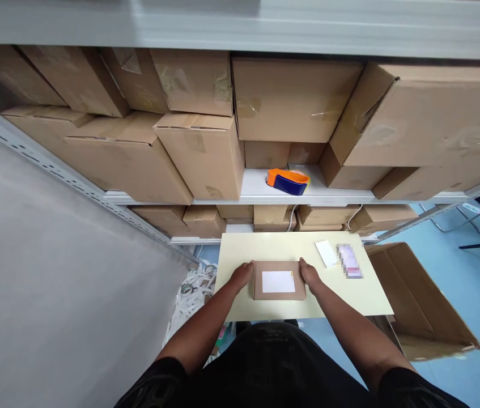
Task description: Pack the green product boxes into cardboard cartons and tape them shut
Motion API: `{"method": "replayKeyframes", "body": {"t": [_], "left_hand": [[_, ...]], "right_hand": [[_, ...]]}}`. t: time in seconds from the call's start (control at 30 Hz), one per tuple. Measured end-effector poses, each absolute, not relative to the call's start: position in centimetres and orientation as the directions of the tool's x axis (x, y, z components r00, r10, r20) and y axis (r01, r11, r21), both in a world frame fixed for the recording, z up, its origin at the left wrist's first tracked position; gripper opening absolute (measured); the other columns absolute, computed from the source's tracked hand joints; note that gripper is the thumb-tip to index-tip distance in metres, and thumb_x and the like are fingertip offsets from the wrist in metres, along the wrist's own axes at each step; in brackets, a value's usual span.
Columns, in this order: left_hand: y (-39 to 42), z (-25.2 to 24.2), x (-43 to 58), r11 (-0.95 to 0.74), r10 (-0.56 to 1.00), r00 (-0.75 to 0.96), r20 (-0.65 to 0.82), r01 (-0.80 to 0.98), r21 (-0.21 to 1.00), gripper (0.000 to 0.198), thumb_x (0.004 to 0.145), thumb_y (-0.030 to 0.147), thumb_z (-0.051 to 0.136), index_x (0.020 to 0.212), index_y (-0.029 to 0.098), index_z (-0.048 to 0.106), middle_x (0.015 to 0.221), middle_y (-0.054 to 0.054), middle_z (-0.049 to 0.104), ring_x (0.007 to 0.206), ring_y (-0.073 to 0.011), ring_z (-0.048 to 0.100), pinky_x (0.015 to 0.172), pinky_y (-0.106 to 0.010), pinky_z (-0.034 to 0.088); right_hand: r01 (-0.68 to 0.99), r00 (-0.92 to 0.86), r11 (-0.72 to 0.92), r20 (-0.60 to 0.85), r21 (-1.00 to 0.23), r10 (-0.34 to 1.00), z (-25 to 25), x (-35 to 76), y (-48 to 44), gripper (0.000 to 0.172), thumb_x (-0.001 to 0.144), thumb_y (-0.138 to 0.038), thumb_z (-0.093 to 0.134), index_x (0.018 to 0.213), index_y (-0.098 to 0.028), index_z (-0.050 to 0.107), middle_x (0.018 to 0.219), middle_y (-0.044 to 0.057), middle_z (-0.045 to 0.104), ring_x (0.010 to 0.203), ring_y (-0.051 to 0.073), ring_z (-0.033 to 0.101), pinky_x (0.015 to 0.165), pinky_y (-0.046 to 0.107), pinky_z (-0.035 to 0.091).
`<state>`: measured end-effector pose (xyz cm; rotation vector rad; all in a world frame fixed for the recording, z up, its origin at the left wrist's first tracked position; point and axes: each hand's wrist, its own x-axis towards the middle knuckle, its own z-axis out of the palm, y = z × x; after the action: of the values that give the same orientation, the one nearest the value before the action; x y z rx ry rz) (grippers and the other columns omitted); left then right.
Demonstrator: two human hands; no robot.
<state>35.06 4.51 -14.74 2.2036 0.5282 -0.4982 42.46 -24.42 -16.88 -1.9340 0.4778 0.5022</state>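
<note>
A flat brown cardboard box lies on the cream-coloured table in front of me. A white label covers the middle of its top, with a small yellow mark at one corner. My left hand grips the box at its far left corner. On the opposite side, my right hand holds the far right corner. The undersides of both hands' fingers are hidden. To the right of the box on the table are a white rectangular pad or card stack and a blurred-out pale purple item.
Metal shelving full of cardboard cartons rises behind the table. An orange and blue tape dispenser sits on its middle shelf. A large open carton stands at the table's right. Pale paper strips pile up on the left beside the grey wall.
</note>
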Motion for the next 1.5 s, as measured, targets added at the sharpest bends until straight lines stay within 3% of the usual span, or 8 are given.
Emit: {"method": "replayKeyframes", "body": {"t": [0.13,0.37,0.63,0.73,0.83,0.93,1.17,1.5], "left_hand": [[3.6,-13.8,37.0,-0.545,0.229,0.848,-0.478,0.519,0.659,0.043,0.100,0.056,0.040,0.103,0.021,0.066,0.111,-0.012,0.075,0.103,-0.0299,0.070,0.082,-0.037,0.051],[2.5,-14.3,34.0,-0.361,0.290,0.895,-0.340,0.431,0.827,0.028,0.092,0.033,0.055,0.117,0.021,0.048,0.129,-0.012,0.066,0.116,-0.0241,0.067,0.090,-0.033,0.053],[3.3,-15.8,33.0,-0.491,0.254,0.927,-0.277,0.370,0.789,0.018,0.084,0.025,0.061,0.099,0.022,0.051,0.112,-0.007,0.065,0.112,-0.0237,0.065,0.093,-0.034,0.052],[4.6,-13.5,33.7,-0.635,0.242,0.961,-0.131,0.259,0.728,0.009,0.086,0.024,0.059,0.094,0.022,0.055,0.106,-0.007,0.063,0.107,-0.0244,0.062,0.096,-0.038,0.051],[4.3,-10.4,35.2,-0.758,0.080,0.993,0.085,0.005,0.653,0.008,0.088,0.021,0.055,0.095,0.022,0.060,0.105,-0.007,0.064,0.106,-0.0256,0.059,0.097,-0.041,0.050],[1.3,-8.2,37.3,-0.761,-0.208,0.967,0.148,-0.255,0.597,0.011,0.092,0.019,0.053,0.091,0.022,0.064,0.098,-0.006,0.067,0.100,-0.0236,0.061,0.093,-0.038,0.050],[-12.1,-9.0,42.2,-0.744,-0.577,0.815,-0.045,-0.503,0.440,0.013,0.091,0.027,0.061,0.090,0.019,0.071,0.099,-0.008,0.071,0.098,-0.0251,0.064,0.089,-0.037,0.051],[-26.1,-18.1,49.6,-0.892,-0.435,0.828,-0.353,-0.346,0.290,0.034,0.090,0.039,0.066,0.113,0.015,0.068,0.118,-0.015,0.065,0.113,-0.0324,0.058,0.093,-0.042,0.050]], "right_hand": [[-0.524,0.838,-0.456,-0.533,-0.719,-0.122,-15.2,42.5,-24.0,0.040,0.086,-0.060,0.058,0.080,-0.023,0.069,0.086,0.010,0.074,0.089,0.030,0.067,0.081,0.039,0.048],[-0.250,0.967,-0.376,-0.248,-0.892,-0.055,-14.2,39.0,-24.5,0.036,0.086,-0.061,0.058,0.097,-0.026,0.062,0.094,0.002,0.070,0.088,0.024,0.062,0.079,0.031,0.045],[-0.271,0.960,-0.355,-0.277,-0.895,-0.033,-16.2,37.7,-25.4,0.035,0.087,-0.061,0.056,0.095,-0.027,0.057,0.088,-0.001,0.066,0.084,0.022,0.058,0.080,0.031,0.044],[-0.286,0.957,-0.348,-0.281,-0.893,-0.066,-16.5,37.4,-26.2,0.038,0.088,-0.063,0.053,0.095,-0.027,0.060,0.091,0.000,0.068,0.089,0.024,0.060,0.082,0.033,0.045],[-0.344,0.938,-0.396,-0.329,-0.851,-0.107,-17.7,36.4,-27.3,0.042,0.089,-0.065,0.046,0.094,-0.026,0.061,0.092,0.003,0.070,0.091,0.026,0.063,0.083,0.035,0.046],[-0.423,0.903,-0.433,-0.408,-0.796,-0.132,-19.5,34.5,-28.7,0.044,0.089,-0.065,0.043,0.090,-0.025,0.062,0.090,0.004,0.072,0.089,0.026,0.066,0.082,0.036,0.048],[-0.484,0.860,-0.452,-0.503,-0.749,-0.086,-21.6,32.0,-33.9,0.040,0.084,-0.059,0.047,0.077,-0.023,0.061,0.080,0.003,0.072,0.076,0.022,0.067,0.076,0.033,0.048],[-0.496,0.770,-0.505,-0.626,-0.707,0.120,-22.1,34.4,-44.1,0.033,0.087,-0.051,0.051,0.081,-0.022,0.065,0.077,0.002,0.072,0.071,0.020,0.066,0.070,0.030,0.046]]}}
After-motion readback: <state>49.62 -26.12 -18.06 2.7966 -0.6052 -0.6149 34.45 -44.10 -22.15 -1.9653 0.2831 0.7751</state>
